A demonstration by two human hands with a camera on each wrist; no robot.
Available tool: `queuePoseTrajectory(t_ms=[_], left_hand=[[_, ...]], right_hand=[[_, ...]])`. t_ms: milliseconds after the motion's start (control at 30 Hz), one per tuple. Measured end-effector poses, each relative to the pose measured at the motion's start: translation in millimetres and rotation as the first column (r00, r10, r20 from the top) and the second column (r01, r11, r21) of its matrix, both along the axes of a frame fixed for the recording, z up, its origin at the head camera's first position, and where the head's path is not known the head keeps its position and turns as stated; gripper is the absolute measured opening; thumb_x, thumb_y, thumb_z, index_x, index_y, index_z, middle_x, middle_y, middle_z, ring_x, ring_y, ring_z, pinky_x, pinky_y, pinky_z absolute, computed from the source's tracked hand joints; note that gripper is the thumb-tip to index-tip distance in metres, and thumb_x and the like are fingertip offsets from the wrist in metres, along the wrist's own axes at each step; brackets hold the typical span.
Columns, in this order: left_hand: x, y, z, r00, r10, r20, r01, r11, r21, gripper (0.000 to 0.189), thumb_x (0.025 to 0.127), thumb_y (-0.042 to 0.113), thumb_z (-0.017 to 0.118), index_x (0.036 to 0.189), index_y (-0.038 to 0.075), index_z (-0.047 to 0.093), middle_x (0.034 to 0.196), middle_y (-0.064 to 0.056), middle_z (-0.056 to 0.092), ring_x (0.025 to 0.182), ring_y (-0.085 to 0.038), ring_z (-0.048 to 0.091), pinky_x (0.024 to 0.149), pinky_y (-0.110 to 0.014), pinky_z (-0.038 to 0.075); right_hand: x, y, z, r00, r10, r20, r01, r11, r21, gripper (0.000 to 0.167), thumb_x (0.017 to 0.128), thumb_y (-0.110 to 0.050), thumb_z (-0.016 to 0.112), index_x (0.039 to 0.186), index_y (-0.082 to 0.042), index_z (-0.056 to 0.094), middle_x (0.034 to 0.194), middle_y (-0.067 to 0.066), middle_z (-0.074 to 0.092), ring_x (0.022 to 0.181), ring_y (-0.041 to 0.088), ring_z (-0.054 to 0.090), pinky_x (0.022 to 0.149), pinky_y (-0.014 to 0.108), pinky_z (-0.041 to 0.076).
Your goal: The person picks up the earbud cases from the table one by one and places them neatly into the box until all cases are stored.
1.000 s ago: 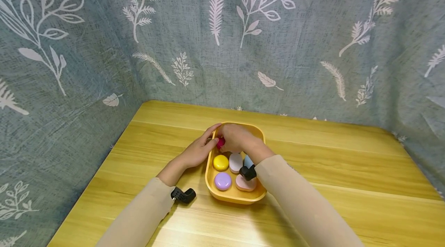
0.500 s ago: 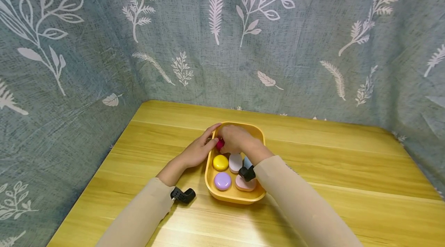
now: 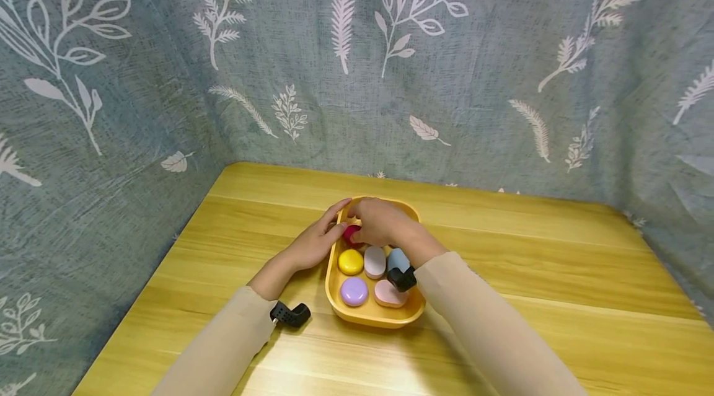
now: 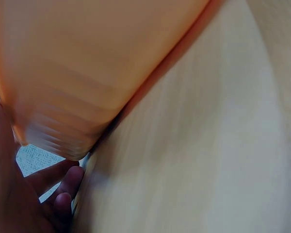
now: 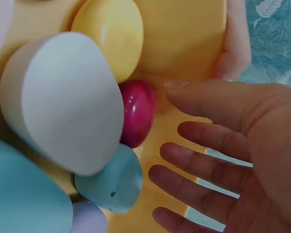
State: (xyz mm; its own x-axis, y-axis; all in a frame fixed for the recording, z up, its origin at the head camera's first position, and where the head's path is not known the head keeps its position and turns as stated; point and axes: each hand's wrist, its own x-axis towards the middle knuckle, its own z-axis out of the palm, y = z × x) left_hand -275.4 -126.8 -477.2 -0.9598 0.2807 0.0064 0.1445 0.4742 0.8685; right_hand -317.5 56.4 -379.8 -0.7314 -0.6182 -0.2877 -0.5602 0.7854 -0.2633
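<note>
A yellow plastic bin point(image 3: 375, 323) stands on the wooden table, holding several smooth rounded pieces. My left hand point(image 3: 308, 247) grips its left rim, thumb on top and fingers outside the wall; the left wrist view shows the fingers point(image 4: 72, 179) under the bin's outer side point(image 4: 87, 63). Inside the far end is my right hand point(image 3: 381, 221), fingers apart and holding nothing in the right wrist view. Close to its thumb point(image 5: 208, 97) lies a glossy magenta piece point(image 5: 139, 114), apart from the fingers. Next to that piece sit a glossy yellow round piece point(image 5: 111, 39) and a small teal piece point(image 5: 111, 179).
Nearer in the bin lie a lavender round piece point(image 3: 354, 291), a pale grey oval point(image 3: 375, 261), a pink scalloped piece point(image 3: 390, 294) and a blue piece point(image 3: 398, 259) partly behind a black wrist camera point(image 3: 401, 279). A leaf-patterned curtain point(image 3: 312, 105) hangs behind the table.
My right hand has lifted slightly and its fingers have loosened near the magenta piece, which shows more now. The left hand keeps its hold on the rim. The head view has shifted a little.
</note>
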Motion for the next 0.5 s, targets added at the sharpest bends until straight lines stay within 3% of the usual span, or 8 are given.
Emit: queuePoseTrajectory(t_ms=[100, 267, 500], left_hand=[[0.0, -1.5, -0.9, 1.0, 0.003, 0.001, -0.003, 1.0, -0.007, 0.052, 0.112, 0.045, 0.039, 0.158, 0.059, 0.019, 0.168, -0.006, 0.035, 0.157, -0.035, 0.03, 0.124, -0.062, 0.028], [1.0, -3.1, -0.9, 1.0, 0.01, 0.009, -0.01, 1.0, -0.01, 0.053, 0.112, 0.044, 0.039, 0.159, 0.057, 0.019, 0.169, -0.007, 0.034, 0.156, -0.034, 0.031, 0.124, -0.063, 0.027], [2.2, -5.5, 1.5, 1.0, 0.002, 0.016, -0.002, 1.0, 0.001, 0.055, 0.112, 0.045, 0.039, 0.163, 0.05, 0.018, 0.17, -0.006, 0.031, 0.156, -0.034, 0.031, 0.125, -0.06, 0.028]], right_hand=[[1.2, 5.5, 3.6, 1.0, -0.012, -0.007, 0.012, 1.0, -0.016, 0.053, 0.098, -0.03, 0.073, 0.146, -0.012, 0.06, 0.147, 0.009, 0.06, 0.134, 0.03, 0.058, 0.112, 0.047, 0.049], [1.6, 16.3, 6.9, 0.999, -0.008, -0.052, 0.005, 0.999, -0.042, 0.052, 0.099, -0.034, 0.072, 0.145, -0.013, 0.061, 0.138, 0.01, 0.063, 0.124, 0.029, 0.062, 0.107, 0.047, 0.052], [1.5, 29.2, 13.6, 0.994, -0.028, -0.103, 0.014, 0.99, -0.141, 0.046, 0.101, -0.034, 0.069, 0.141, -0.011, 0.064, 0.135, 0.012, 0.065, 0.122, 0.031, 0.064, 0.102, 0.049, 0.055]])
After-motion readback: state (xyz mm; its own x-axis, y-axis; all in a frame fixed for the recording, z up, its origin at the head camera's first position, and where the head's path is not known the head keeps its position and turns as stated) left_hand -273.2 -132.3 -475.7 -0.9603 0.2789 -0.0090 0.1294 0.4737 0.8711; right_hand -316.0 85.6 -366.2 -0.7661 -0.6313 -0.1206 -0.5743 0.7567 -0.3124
